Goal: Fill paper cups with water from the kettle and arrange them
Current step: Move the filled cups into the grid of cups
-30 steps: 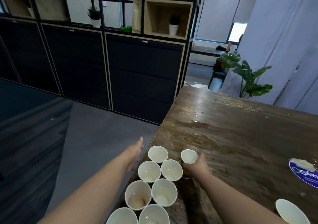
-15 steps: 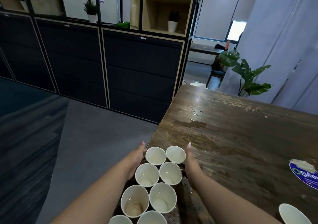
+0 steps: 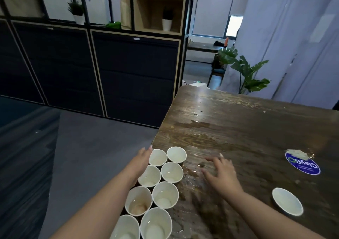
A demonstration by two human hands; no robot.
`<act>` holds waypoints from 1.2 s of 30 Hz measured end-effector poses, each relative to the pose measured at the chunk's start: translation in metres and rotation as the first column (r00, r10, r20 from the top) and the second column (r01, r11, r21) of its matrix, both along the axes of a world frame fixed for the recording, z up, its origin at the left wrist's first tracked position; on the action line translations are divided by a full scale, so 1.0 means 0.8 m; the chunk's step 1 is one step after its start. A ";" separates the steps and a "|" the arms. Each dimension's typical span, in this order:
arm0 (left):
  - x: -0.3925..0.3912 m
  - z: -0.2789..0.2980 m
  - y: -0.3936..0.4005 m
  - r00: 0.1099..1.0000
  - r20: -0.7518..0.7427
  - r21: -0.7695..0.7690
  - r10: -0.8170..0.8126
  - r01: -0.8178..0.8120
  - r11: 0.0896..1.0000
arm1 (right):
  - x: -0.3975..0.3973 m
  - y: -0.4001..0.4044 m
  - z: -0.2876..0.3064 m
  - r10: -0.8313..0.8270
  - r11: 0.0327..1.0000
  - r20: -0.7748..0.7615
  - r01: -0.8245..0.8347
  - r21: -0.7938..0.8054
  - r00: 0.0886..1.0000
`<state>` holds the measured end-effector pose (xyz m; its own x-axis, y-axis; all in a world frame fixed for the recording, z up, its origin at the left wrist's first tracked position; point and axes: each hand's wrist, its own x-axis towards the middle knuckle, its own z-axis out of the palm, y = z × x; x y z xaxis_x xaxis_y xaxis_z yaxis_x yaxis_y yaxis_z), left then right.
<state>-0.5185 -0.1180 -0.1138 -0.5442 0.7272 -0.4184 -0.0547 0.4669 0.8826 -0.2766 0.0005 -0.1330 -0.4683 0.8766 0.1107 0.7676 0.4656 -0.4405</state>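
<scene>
- The left hand (image 3: 142,159) reaches out along the left edge of the table (image 3: 247,128). Its fingers are straight and held together. They lie against the left side of the far-left cup (image 3: 157,157) and hold nothing
- The right hand (image 3: 221,171) is over the wet part of the table, just to the right of the cups. Its fingers are spread apart and it holds nothing. I cannot tell if it touches the wood
- The block of cups (image 3: 161,183) sits at the left edge of the table, near the close corner. There are eight cups in two lines, four in each line. The lines run from the near edge away toward the far end of the table, and the cups touch one another
- Every cup stands up straight with its open mouth to the top. They are white paper cups
- The far-right cup (image 3: 176,154) looks clean inside. The stained cup (image 3: 138,201), third back in the left line, has a brown mark at its bottom. Some cups seem to have a little water in them, but it is hard to tell how much
- One more white cup, the lone cup (image 3: 287,201), stands by itself well to the right, near the close edge. That makes nine cups
- Spilled water (image 3: 192,176) shines on the wood between the cups and the right hand
- A round blue sticker (image 3: 302,164) lies on the table farther right, with a bit of torn paper on its top edge
</scene>
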 end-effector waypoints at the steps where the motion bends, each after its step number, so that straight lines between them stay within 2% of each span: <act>1: 0.008 0.009 -0.001 0.999 -0.027 0.020 -0.017 0.017 1.000 | 0.020 0.005 0.005 -0.020 0.996 0.073 0.014 0.093 0.997; 3: 0.021 0.019 -0.004 0.995 -0.074 0.044 -0.063 0.066 0.997 | 0.067 0.017 0.014 -0.137 0.973 0.200 0.093 0.213 0.970; 5: 0.024 0.025 -0.009 0.989 -0.115 0.060 -0.092 0.099 0.993 | 0.110 0.029 0.023 -0.271 0.955 0.370 0.200 0.219 0.889; 7: 0.026 0.029 -0.018 0.983 -0.153 0.044 -0.097 0.105 0.993 | 0.152 0.038 0.024 -0.370 0.922 0.464 0.380 0.076 0.805; 9: 0.025 0.028 -0.028 0.987 -0.139 0.013 -0.085 0.088 0.996 | 0.184 0.042 0.018 -0.403 0.856 0.453 0.503 -0.122 0.795; 11: 0.027 0.029 -0.040 0.990 -0.120 -0.005 -0.078 0.078 0.997 | 0.203 0.041 0.009 -0.417 0.797 0.408 0.543 -0.266 0.812; 13: 0.026 0.029 -0.050 0.989 -0.126 -0.016 -0.070 0.069 0.997 | 0.210 0.033 0.002 -0.444 0.768 0.365 0.558 -0.315 0.818; 17: 0.015 0.025 -0.065 0.988 -0.145 -0.058 -0.049 0.041 0.997 | 0.209 0.024 0.003 -0.497 0.763 0.287 0.570 -0.306 0.819; 21: 0.003 0.013 -0.079 0.993 -0.108 -0.117 -0.049 0.036 0.992 | 0.188 0.015 0.012 -0.475 0.789 0.265 0.540 -0.293 0.839; 30: 0.011 0.007 -0.098 0.997 0.057 -0.111 -0.059 0.065 0.992 | 0.062 -0.013 0.025 -0.248 0.906 0.220 0.306 -0.293 0.944; 36: 0.009 -0.001 -0.100 0.992 0.112 -0.098 -0.056 0.067 0.993 | -0.012 -0.026 0.012 -0.102 0.934 0.195 0.161 -0.317 0.975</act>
